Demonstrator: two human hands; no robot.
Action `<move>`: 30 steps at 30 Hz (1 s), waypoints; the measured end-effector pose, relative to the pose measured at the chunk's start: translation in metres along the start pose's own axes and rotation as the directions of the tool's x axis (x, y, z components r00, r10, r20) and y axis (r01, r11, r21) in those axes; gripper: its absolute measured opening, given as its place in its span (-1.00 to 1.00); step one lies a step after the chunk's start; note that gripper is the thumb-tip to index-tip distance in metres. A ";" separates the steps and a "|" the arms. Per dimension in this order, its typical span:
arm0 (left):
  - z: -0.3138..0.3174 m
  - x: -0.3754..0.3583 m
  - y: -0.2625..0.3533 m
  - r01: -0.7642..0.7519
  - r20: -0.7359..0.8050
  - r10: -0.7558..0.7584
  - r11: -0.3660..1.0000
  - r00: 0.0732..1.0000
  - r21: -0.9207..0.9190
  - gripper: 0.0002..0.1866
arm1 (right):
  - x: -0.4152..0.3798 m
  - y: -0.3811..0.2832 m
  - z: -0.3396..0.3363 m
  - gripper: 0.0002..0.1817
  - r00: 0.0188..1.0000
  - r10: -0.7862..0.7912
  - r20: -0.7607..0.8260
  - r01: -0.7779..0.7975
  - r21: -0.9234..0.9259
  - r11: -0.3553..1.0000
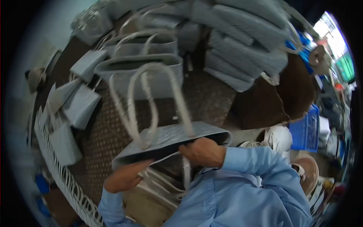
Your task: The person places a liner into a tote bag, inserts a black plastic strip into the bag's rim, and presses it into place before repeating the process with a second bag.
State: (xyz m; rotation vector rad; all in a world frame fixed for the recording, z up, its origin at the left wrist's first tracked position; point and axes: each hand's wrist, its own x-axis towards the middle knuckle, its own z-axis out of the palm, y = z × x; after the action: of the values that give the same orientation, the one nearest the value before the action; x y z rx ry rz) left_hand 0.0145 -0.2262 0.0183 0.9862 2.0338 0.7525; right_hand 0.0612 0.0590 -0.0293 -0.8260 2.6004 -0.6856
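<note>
A grey tote bag [176, 134] with long white handles is tilted in front of my body, its dark opening facing me. My right hand [204, 152] is closed over the near rim, right of the middle. At the left end of the opening, my left hand [126, 177] grips the rim with its index finger pointing along it. One pair of handles stands up beyond the bag; the other hangs down towards my lap. The fingertips inside the bag are partly hidden.
More grey tote bags [124, 77] stand on the brown patterned table [102, 140]. Grey bags lie stacked [245, 49] at the back right. Along the left edge runs a row of white handles [72, 193]. A blue crate [305, 128] and a fan [307, 172] are at right.
</note>
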 end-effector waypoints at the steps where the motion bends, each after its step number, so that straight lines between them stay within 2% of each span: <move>1: 0.004 -0.003 -0.004 0.125 -0.040 -0.122 0.989 0.992 0.080 -0.52 | -0.001 0.001 -0.002 -0.84 0.997 -0.045 -0.065 0.043 -0.037 0.998; 2: 0.008 0.000 -0.011 0.232 -0.091 -0.220 0.960 0.971 0.157 -0.61 | 0.001 0.005 -0.001 -0.83 0.989 -0.076 -0.126 0.066 -0.084 0.994; 4: 0.022 0.020 -0.021 0.363 -0.237 -0.284 0.827 0.929 0.429 -0.73 | 0.013 0.013 0.016 -0.84 0.952 -0.137 -0.274 0.100 -0.146 0.984; 5: 0.018 0.037 0.002 0.265 -0.169 -0.208 0.842 0.963 0.471 -0.73 | 0.013 0.013 0.008 -0.85 0.968 -0.098 -0.233 0.077 -0.096 0.992; 7: 0.021 0.046 0.053 0.226 -0.333 -0.125 0.932 0.935 0.285 -0.80 | 0.023 0.014 0.011 -0.86 0.962 -0.181 -0.205 0.155 -0.134 0.979; 11: 0.010 0.048 0.040 0.134 -0.343 0.009 0.911 0.939 0.391 -0.83 | 0.041 0.008 0.008 -0.86 0.950 -0.228 -0.213 0.186 -0.202 0.962; 13: -0.010 0.048 0.058 0.246 -0.437 -0.078 0.907 0.896 0.343 -0.83 | 0.048 -0.004 -0.001 -0.87 0.883 -0.193 -0.428 0.067 -0.291 0.954; 15: -0.028 0.045 0.065 0.363 -0.541 -0.169 0.890 0.824 0.276 -0.81 | 0.070 -0.010 -0.017 -0.89 0.843 -0.165 -0.512 0.001 -0.304 0.953; 16: -0.059 0.066 0.007 0.366 -0.538 -0.171 0.888 0.826 0.280 -0.81 | 0.092 -0.005 -0.019 -0.89 0.820 -0.143 -0.554 -0.027 -0.287 0.957; 17: -0.096 0.041 -0.101 0.159 -0.490 0.192 0.795 0.850 0.586 -0.75 | 0.118 0.002 -0.020 -0.90 0.797 -0.124 -0.591 -0.049 -0.268 0.962; 18: -0.103 0.050 -0.097 0.227 -0.584 0.092 0.864 0.806 0.450 -0.77 | 0.142 0.013 -0.022 -0.91 0.792 -0.129 -0.596 -0.096 -0.330 0.939; 19: -0.106 0.072 -0.053 0.376 -0.536 0.199 0.519 0.820 0.768 -0.77 | 0.160 0.025 -0.022 -0.92 0.790 -0.143 -0.596 -0.126 -0.386 0.914; 20: -0.093 0.079 -0.012 0.484 -0.666 -0.024 0.706 0.746 0.517 -0.75 | 0.171 0.044 -0.017 -0.90 0.774 -0.064 -0.630 -0.126 -0.252 0.959; 21: -0.119 0.081 -0.105 0.628 -0.738 0.062 0.479 0.672 0.613 -0.64 | 0.170 0.049 -0.015 -0.88 0.767 -0.022 -0.641 -0.137 -0.197 0.971; 22: -0.123 0.077 -0.159 0.482 -0.669 0.571 0.467 0.476 0.741 -0.51 | 0.179 0.056 -0.011 -0.86 0.810 0.092 -0.579 -0.248 -0.197 0.949; 23: -0.096 0.078 -0.134 0.544 -0.794 0.513 0.585 0.327 0.602 -0.43 | 0.158 0.061 -0.017 -0.87 0.780 0.002 -0.626 -0.174 -0.214 0.961; 24: -0.079 0.077 -0.133 0.561 -0.869 0.474 0.684 0.144 0.466 -0.40 | 0.129 0.051 -0.041 -0.83 0.861 0.029 -0.507 -0.171 -0.235 0.957; 25: -0.058 0.076 -0.110 0.506 -0.919 0.393 0.790 0.015 0.346 -0.36 | 0.121 0.060 -0.043 -0.75 0.875 -0.004 -0.483 -0.159 -0.296 0.942; 26: -0.041 0.076 -0.138 0.407 -0.954 0.280 0.887 -0.107 0.215 -0.36 | 0.116 0.077 -0.037 -0.69 0.864 -0.080 -0.497 -0.074 -0.282 0.956; 27: -0.018 0.082 -0.113 0.086 -0.983 -0.174 0.980 -0.053 -0.178 -0.41 | 0.098 0.076 -0.040 -0.69 0.858 -0.064 -0.510 -0.091 -0.272 0.958; 28: -0.003 0.083 -0.153 0.114 -0.949 -0.294 0.953 0.115 -0.282 -0.41 | 0.091 0.091 -0.035 -0.80 0.796 -0.190 -0.575 0.061 -0.236 0.970; 29: 0.022 0.085 -0.185 -0.178 -0.880 -0.436 0.866 0.189 -0.467 -0.34 | 0.088 0.086 -0.036 -0.81 0.708 -0.329 -0.625 0.186 -0.284 0.941; 30: 0.037 0.093 -0.199 -0.443 -0.802 -0.512 0.669 0.307 -0.597 -0.26 | 0.087 0.085 -0.039 -0.82 0.595 -0.442 -0.672 0.291 -0.333 0.897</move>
State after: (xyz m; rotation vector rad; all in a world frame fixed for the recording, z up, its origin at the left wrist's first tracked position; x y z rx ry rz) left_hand -0.0732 -0.2483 -0.1850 -0.2391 2.1421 2.4048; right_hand -0.0615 0.0806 -0.0560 -1.4296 3.2855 -1.0861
